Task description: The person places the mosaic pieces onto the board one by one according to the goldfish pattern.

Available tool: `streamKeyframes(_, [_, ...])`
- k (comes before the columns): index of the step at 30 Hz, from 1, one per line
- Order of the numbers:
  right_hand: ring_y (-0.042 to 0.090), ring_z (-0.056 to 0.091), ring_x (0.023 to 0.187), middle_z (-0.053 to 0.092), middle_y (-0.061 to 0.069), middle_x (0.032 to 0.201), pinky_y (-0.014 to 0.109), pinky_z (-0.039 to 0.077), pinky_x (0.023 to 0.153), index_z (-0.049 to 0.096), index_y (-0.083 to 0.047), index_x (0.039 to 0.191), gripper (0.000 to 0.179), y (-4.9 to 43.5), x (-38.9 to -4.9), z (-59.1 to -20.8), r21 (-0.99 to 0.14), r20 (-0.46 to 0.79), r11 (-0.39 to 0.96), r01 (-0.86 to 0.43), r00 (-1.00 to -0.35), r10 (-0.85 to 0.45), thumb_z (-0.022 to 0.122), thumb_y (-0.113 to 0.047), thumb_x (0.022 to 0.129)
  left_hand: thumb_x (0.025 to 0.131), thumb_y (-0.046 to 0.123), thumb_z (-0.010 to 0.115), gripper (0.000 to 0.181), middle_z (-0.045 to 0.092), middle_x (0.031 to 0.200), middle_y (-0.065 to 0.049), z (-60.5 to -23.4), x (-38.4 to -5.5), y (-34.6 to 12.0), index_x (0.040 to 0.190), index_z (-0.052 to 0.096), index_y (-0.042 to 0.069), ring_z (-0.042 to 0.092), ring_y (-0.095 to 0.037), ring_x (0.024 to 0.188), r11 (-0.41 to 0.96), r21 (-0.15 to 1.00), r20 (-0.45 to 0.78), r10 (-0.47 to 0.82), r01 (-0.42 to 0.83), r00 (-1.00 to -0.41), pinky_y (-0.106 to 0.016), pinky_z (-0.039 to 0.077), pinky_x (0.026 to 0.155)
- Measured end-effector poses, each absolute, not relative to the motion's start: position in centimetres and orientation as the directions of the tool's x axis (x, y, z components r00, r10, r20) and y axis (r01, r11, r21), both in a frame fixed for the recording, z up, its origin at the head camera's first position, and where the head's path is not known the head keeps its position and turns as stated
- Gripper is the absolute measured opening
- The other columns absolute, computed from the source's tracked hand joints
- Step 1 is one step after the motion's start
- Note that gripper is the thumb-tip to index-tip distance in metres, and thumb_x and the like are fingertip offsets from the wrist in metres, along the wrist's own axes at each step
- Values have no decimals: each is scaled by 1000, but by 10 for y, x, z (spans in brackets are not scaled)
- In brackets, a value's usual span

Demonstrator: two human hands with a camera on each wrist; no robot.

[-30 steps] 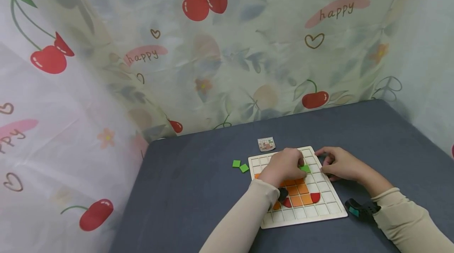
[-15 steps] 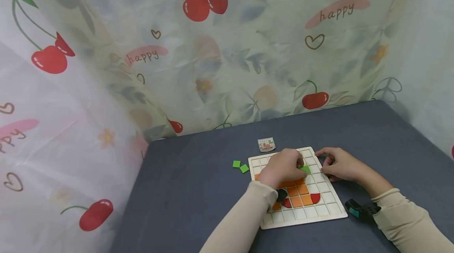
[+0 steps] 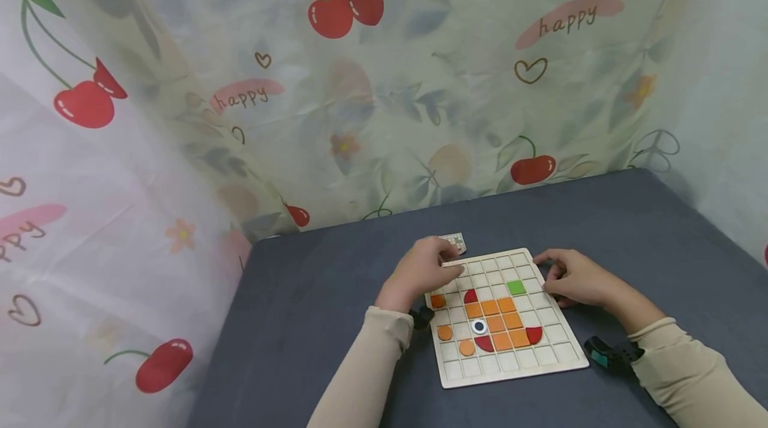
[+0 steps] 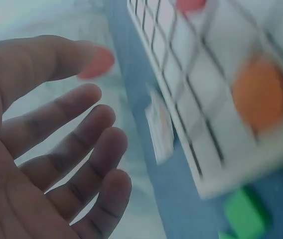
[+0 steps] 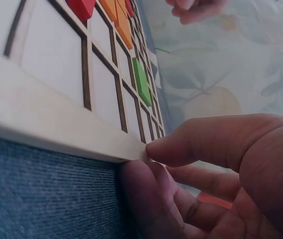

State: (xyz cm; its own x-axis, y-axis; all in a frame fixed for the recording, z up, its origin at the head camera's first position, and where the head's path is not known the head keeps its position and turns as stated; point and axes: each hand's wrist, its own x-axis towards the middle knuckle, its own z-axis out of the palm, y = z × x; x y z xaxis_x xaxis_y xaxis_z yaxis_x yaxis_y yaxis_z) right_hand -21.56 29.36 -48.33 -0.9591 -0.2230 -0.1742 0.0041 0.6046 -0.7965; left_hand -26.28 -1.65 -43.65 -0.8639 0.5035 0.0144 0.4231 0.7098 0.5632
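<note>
My left hand (image 3: pixel 423 271) hovers over the far left corner of a pale wooden grid board (image 3: pixel 509 363), holding nothing. Its fingers are spread and loosely bent in the left wrist view. My right hand (image 3: pixel 579 278) grips the board's right edge, fingertips (image 5: pixel 161 152) at the rim in the right wrist view. A green square tile (image 3: pixel 516 288) sits in a cell toward the far right. Orange square tiles (image 3: pixel 503 323) fill the middle, with red quarter-round pieces (image 3: pixel 533 335) around them and an eye piece (image 3: pixel 479 327) at their left. Several orange round pieces (image 3: pixel 445 333) lie along the left.
A small pattern card (image 3: pixel 457 242) lies behind the board, partly hidden by the left hand. Loose green tiles (image 4: pixel 246 213) lie beside the board's left corner, covered by the hand in the head view. Printed curtains (image 3: pixel 360 115) hang behind the dark table (image 3: pixel 312 321).
My left hand has moved left from the green tile on the board, leaving that tile in its cell and uncovering the orange and eye pieces. The right hand has stayed at the edge.
</note>
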Motion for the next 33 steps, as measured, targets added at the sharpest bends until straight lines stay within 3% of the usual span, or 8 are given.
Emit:
streamKeyframes(9, [22,60,70,60,10,85,36,58,58,50,10,146,60,294,-219,-484,-784,-169,621,-1,-962,-215,71,-5,92,99,23,74,29,69,120,-14,-445,-274,-77,121,77,5,65,-27,102,726,617,-10,392,303,-920,-45,57,88])
streamKeyframes(13, [22,60,70,60,10,86,36,58,59,50,10,146,59,294,-219,-485,-785,-168,619,-1,-962,-216,70,-5,92,99,16,72,29,69,121,-14,-454,-275,-94,125,75,4,67,-29,103,749,602,-47,381,278,-924,-45,58,86])
streamKeyframes(19, [23,60,70,60,10,85,37,58,59,50,9,146,60,293,-217,-486,-790,-175,613,4,-960,-219,70,-5,91,93,2,70,35,73,122,-16,-464,-277,-105,128,75,3,64,-23,91,764,576,-89,410,289,-908,-41,56,79])
streamKeyframes(26, [23,60,69,60,10,86,36,58,58,50,9,146,60,292,-216,-489,-801,-169,599,0,-960,-225,71,-5,92,89,-3,73,34,75,116,-15,-471,-275,-108,122,78,1,68,-23,95,774,547,-62,417,319,-907,-43,58,84])
streamKeyframes(32, [23,60,70,59,10,85,36,58,58,50,9,146,60,292,-215,-487,-800,-194,600,24,-956,-220,73,-6,92,88,1,74,28,76,105,-9,-473,-273,-112,114,81,4,59,-15,79,780,548,-50,393,304,-918,-35,51,71])
streamKeyframes(33, [23,60,70,59,10,85,37,58,58,50,10,146,60,292,-216,-486,-801,-196,598,28,-956,-217,73,-6,92,88,1,73,20,74,94,-7,-472,-274,-112,106,82,3,53,-15,72,778,548,-47,395,307,-918,-33,46,65])
